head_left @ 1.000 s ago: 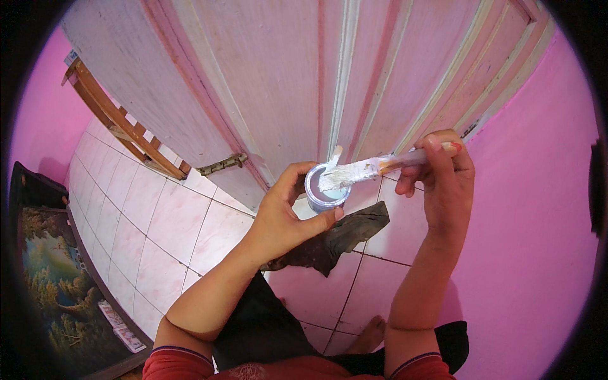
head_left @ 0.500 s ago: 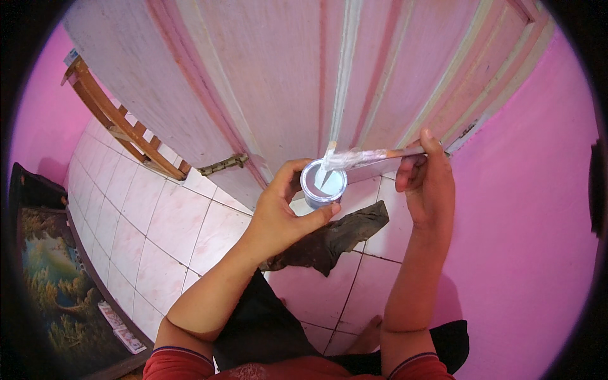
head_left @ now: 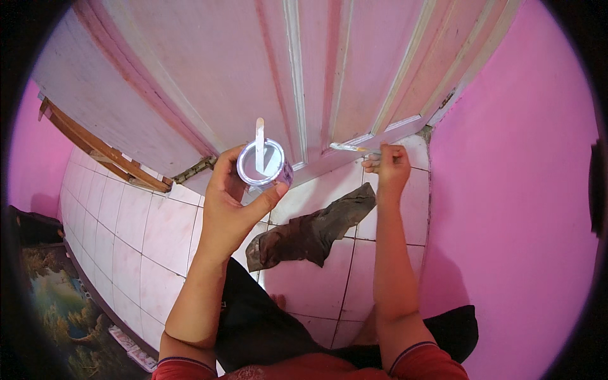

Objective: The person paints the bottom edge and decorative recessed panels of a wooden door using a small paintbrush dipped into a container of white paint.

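My left hand (head_left: 231, 202) is wrapped around a small paint can (head_left: 282, 166) with white paint inside. A flat wooden stir stick (head_left: 259, 139) stands in the can, its upper end above the rim. My right hand (head_left: 392, 166) grips a paintbrush (head_left: 349, 148) by its handle, with white paint on the bristles. The bristles point left, close to the lower moulding of a pinkish panelled door (head_left: 240, 69); whether they touch it I cannot tell. Fresh-looking white paint shows on an upright moulding (head_left: 296, 82) and along the lower one.
A dark crumpled cloth (head_left: 310, 231) lies on the tiled floor (head_left: 161, 237) below my hands. The pink wall (head_left: 506, 177) rises at the right. At the left are a wooden frame (head_left: 104, 149), a door bolt (head_left: 194, 170) and a landscape picture (head_left: 63, 316).
The brush has left the can's mouth and moved down and right to the door's lower moulding. My left hand has drawn the can away to the left. The view has shifted slightly.
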The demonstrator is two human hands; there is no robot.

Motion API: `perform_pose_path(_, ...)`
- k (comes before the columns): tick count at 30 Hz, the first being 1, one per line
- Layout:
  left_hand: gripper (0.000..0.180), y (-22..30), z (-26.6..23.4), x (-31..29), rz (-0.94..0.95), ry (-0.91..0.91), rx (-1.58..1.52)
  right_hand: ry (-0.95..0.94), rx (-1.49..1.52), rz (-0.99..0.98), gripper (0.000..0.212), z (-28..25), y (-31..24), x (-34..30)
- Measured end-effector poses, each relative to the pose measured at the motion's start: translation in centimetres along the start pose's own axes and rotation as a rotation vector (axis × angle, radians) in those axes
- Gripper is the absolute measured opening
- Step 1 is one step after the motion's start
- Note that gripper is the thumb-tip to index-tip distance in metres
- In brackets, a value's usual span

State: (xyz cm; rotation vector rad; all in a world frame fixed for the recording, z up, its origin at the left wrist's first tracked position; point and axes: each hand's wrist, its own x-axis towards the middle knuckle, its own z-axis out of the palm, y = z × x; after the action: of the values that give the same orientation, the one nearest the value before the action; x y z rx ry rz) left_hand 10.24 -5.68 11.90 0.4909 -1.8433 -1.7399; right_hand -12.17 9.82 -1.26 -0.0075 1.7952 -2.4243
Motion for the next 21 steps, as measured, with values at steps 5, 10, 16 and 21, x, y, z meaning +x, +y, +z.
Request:
perform_pose_path(5, 0.064, -0.1, -0.2, -0.3, 0.006, -0.005, 0.021, 0.035, -0.164, -0.153, 0.023, 1.6, 3.6, -2.5)
perform_pose_path(10, 0.064, 0.1, 0.0, -0.4, 0.025, -0.025, 0.021, 0.024, -0.241, -0.308, 0.023, 3.0, 3.4, -2.3)
perform_pose_path(16, 0.064, 0.1, -0.6, -0.6, 0.023, -0.007, 0.041, 0.031, -0.068, -0.483, 0.022, 5.2, -2.0, -3.3)
perform_pose_path(21, 0.063, 0.4, -0.3, -0.6, 0.024, -0.008, 0.017, 0.023, -0.494, -0.595, 0.023, 2.6, 1.5, -2.4)
